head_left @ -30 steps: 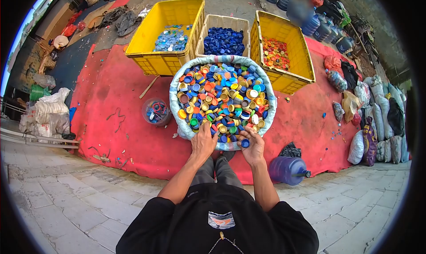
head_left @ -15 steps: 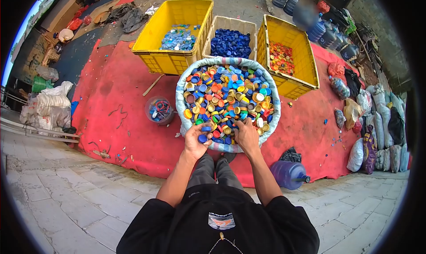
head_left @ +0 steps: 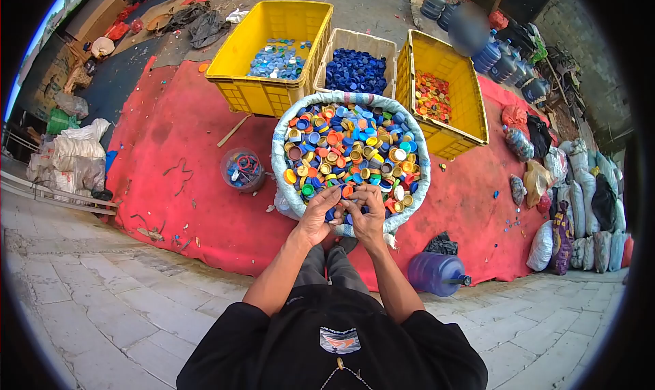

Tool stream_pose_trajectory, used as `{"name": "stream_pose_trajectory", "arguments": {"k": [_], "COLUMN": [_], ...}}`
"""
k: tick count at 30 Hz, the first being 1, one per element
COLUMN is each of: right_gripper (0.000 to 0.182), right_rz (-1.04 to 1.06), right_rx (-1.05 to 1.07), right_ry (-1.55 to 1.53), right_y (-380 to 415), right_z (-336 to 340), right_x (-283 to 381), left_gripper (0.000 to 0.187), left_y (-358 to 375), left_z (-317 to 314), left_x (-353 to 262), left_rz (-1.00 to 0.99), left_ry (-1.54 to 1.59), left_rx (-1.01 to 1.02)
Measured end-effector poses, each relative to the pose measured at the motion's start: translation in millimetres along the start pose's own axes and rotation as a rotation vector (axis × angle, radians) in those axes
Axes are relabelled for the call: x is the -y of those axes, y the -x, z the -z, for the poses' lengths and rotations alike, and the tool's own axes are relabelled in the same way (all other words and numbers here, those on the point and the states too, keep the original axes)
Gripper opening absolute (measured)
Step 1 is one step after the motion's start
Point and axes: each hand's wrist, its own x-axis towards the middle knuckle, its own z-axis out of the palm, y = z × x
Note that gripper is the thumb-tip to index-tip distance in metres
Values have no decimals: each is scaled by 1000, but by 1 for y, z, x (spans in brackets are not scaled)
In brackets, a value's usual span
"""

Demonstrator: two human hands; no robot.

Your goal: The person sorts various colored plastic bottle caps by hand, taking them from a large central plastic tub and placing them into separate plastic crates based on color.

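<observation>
A round tub [head_left: 279,161] with a cloth-wrapped rim stands before me, heaped with mixed plastic bottle caps [head_left: 344,148] in blue, orange, yellow, gold, green and white. Over its near edge, my left hand [head_left: 318,216] is curled around blue bottle caps [head_left: 331,214], which show partly beside its fingers. My right hand [head_left: 368,216] is right beside it, fingers bent and closed, the fingertips meeting those of the left. What the right fingers pinch, if anything, is hidden.
Behind the tub stand a yellow crate [head_left: 263,93] of light-blue caps, a white crate [head_left: 392,52] of dark-blue caps and a yellow crate [head_left: 464,127] of orange-red caps. A clear bucket [head_left: 240,178] sits left; a large water jug [head_left: 437,274] lies right. Sacks [head_left: 580,185] line the right side.
My right hand has lifted from the caps and moved left to meet my left hand. The left hand has shifted right, towards the middle of the tub's near edge.
</observation>
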Motion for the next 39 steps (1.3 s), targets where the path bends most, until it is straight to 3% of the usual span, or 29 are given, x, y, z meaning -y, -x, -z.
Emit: {"name": "stream_pose_trajectory", "arguments": {"k": [1, 8, 10, 13, 14, 17, 18, 21, 25, 33, 34, 39], "right_gripper": [20, 32, 35, 38, 38, 30, 27, 26, 26, 43, 53, 60], "right_rz": [34, -605, -631, -637, -653, -685, -686, -612, -454, -416, -389, -311], "right_rx": [-18, -69, -119, -159, -172, -143, -112, -29, 173, 273, 304, 491], "right_ry": [-25, -552, -499, -424, -416, -293, -232, -69, 205, -76, -122, -135], "right_y": [3, 8, 9, 15, 18, 16, 15, 13, 7, -11, -16, -37], "right_z": [-4, -13, -11, -4, -1, 9, 12, 14, 14, -9, -11, -19], "right_x": [-7, 4, 2, -19, -25, -19, -18, -27, -27, -12, -8, 6], "left_gripper": [24, 38, 44, 42, 42, 40, 32, 25, 18, 27, 25, 29], "left_y": [0, -12, -13, -24, -24, -34, -32, -24, -16, 0, 2, 2], "left_z": [-3, -10, -25, -13, -13, 0, -4, 7, 29, 37, 37, 32], "left_x": [-2, -24, -33, -52, -56, -58, -57, -57, -51, -37, -35, -29], "left_rz": [-8, -182, -288, -1043, -922, -724, -548, -226, -131, -75, -31, -10], "left_ry": [-43, -465, -551, -1700, -1703, -1386, -1142, -327, 107, 85, 61, -53], "left_rx": [-8, -131, -212, -321, -317, -415, -464, -315, -222, -174, -189, -194]}}
